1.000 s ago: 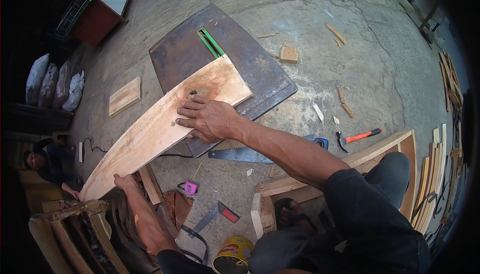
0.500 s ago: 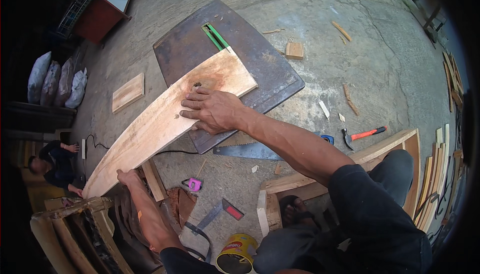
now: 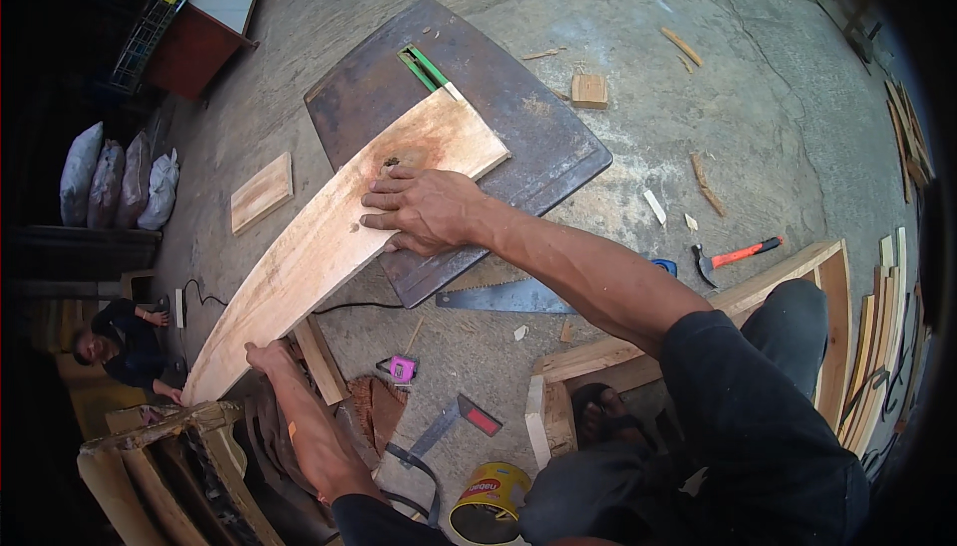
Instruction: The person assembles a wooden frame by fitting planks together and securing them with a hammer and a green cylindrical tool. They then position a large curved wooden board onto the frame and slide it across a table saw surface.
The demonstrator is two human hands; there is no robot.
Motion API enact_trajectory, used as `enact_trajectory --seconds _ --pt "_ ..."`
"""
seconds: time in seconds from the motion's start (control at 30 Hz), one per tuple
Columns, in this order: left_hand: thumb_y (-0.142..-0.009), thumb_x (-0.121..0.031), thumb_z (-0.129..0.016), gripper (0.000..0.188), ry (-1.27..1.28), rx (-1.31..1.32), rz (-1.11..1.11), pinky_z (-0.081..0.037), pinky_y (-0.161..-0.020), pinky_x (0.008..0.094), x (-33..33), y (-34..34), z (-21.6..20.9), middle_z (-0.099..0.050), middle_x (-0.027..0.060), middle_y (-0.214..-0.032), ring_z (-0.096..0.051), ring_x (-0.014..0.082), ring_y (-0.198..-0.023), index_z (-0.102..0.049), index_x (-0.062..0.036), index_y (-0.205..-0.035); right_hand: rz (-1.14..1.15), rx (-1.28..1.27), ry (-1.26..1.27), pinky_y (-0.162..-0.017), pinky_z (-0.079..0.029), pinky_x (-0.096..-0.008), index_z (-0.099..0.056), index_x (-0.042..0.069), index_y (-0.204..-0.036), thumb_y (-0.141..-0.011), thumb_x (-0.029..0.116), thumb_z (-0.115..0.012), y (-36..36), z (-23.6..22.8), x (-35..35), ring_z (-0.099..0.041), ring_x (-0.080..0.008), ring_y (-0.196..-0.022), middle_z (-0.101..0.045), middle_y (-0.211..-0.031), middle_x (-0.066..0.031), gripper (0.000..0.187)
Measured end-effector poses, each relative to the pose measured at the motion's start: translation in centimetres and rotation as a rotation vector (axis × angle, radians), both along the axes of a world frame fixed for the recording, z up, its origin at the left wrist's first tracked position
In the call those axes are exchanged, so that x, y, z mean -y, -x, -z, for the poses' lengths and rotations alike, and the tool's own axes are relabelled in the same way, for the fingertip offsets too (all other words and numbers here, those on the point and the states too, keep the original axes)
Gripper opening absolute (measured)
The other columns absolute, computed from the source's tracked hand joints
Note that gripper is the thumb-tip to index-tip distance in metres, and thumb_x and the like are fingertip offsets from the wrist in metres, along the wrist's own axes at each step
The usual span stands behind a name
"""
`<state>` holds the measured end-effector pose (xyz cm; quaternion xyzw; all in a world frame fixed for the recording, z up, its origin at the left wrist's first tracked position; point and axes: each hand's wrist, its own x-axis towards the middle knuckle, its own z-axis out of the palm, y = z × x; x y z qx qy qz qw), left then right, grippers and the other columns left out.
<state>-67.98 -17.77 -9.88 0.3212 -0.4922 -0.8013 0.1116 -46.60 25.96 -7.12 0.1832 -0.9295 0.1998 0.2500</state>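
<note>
A long, pale wooden board (image 3: 309, 212) slants from the dark metal tabletop (image 3: 379, 72) down to the lower left. My right hand (image 3: 429, 211) lies flat on its upper half with the fingers stretched out, just below a dark knot. Lower down, my left hand (image 3: 269, 357) is closed around the board's near edge; its fingertips are hidden underneath. Under the board's top end, a green slotted tool (image 3: 427, 69) rests on the metal table. Another person's hand (image 3: 164, 388) is at the far lower-left end of the board.
Below the table lie a handsaw (image 3: 508, 297), a pink tape measure (image 3: 398, 368) and a try square (image 3: 449, 426). A hammer (image 3: 738, 252) is beside a wooden frame (image 3: 768, 287) around my legs. A yellow can (image 3: 490, 496) stands near my knee, wooden slats (image 3: 169, 466) at lower left.
The view has shifted slightly, so most things at the bottom sit a little farther right. Both my hands keep their places on the board.
</note>
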Motion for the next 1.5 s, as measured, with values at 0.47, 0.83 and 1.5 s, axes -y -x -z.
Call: enact_trajectory --seconds 0.47,0.83,1.5 --pt "-0.101 -0.047 -0.048 0.074 0.001 0.022 -0.069 -0.016 -0.121 0.0634 -0.5 -0.6 -1.8 -0.027 0.0222 -0.163 -0.025 0.0440 -0.150 -0.029 -0.0010 -0.156 -0.020 0.031 -0.027 -0.119 -0.035 -0.0413 -0.064 0.013 -0.135 -0.090 0.035 -0.067 0.9 -0.5 -0.2 -0.053 -0.0239 -0.134 -0.060 -0.140 -0.0066 0.050" --pt "-0.101 -0.047 -0.049 0.076 0.013 0.090 -0.128 -0.009 -0.121 0.0656 -3.2 -0.6 -1.8 -0.023 0.0219 -0.165 -0.021 0.0437 -0.152 -0.026 -0.0015 -0.158 -0.018 0.141 -0.058 -0.123 -0.033 -0.0418 -0.062 0.015 -0.139 -0.094 0.041 -0.066 1.4 -0.7 -1.2 -0.048 -0.0249 -0.140 -0.056 -0.148 -0.0071 0.052" --pt "-0.102 -0.047 -0.041 0.070 0.026 0.032 -0.048 -0.025 -0.118 0.0646 0.5 0.9 -0.8 -0.034 0.0232 -0.160 -0.032 0.0454 -0.146 -0.033 -0.0008 -0.155 0.014 0.035 0.032 -0.118 -0.036 -0.0398 -0.067 0.013 -0.129 -0.090 0.035 -0.068 0.7 -0.9 0.0 -0.051 -0.0226 -0.134 -0.062 -0.134 -0.0059 0.045"
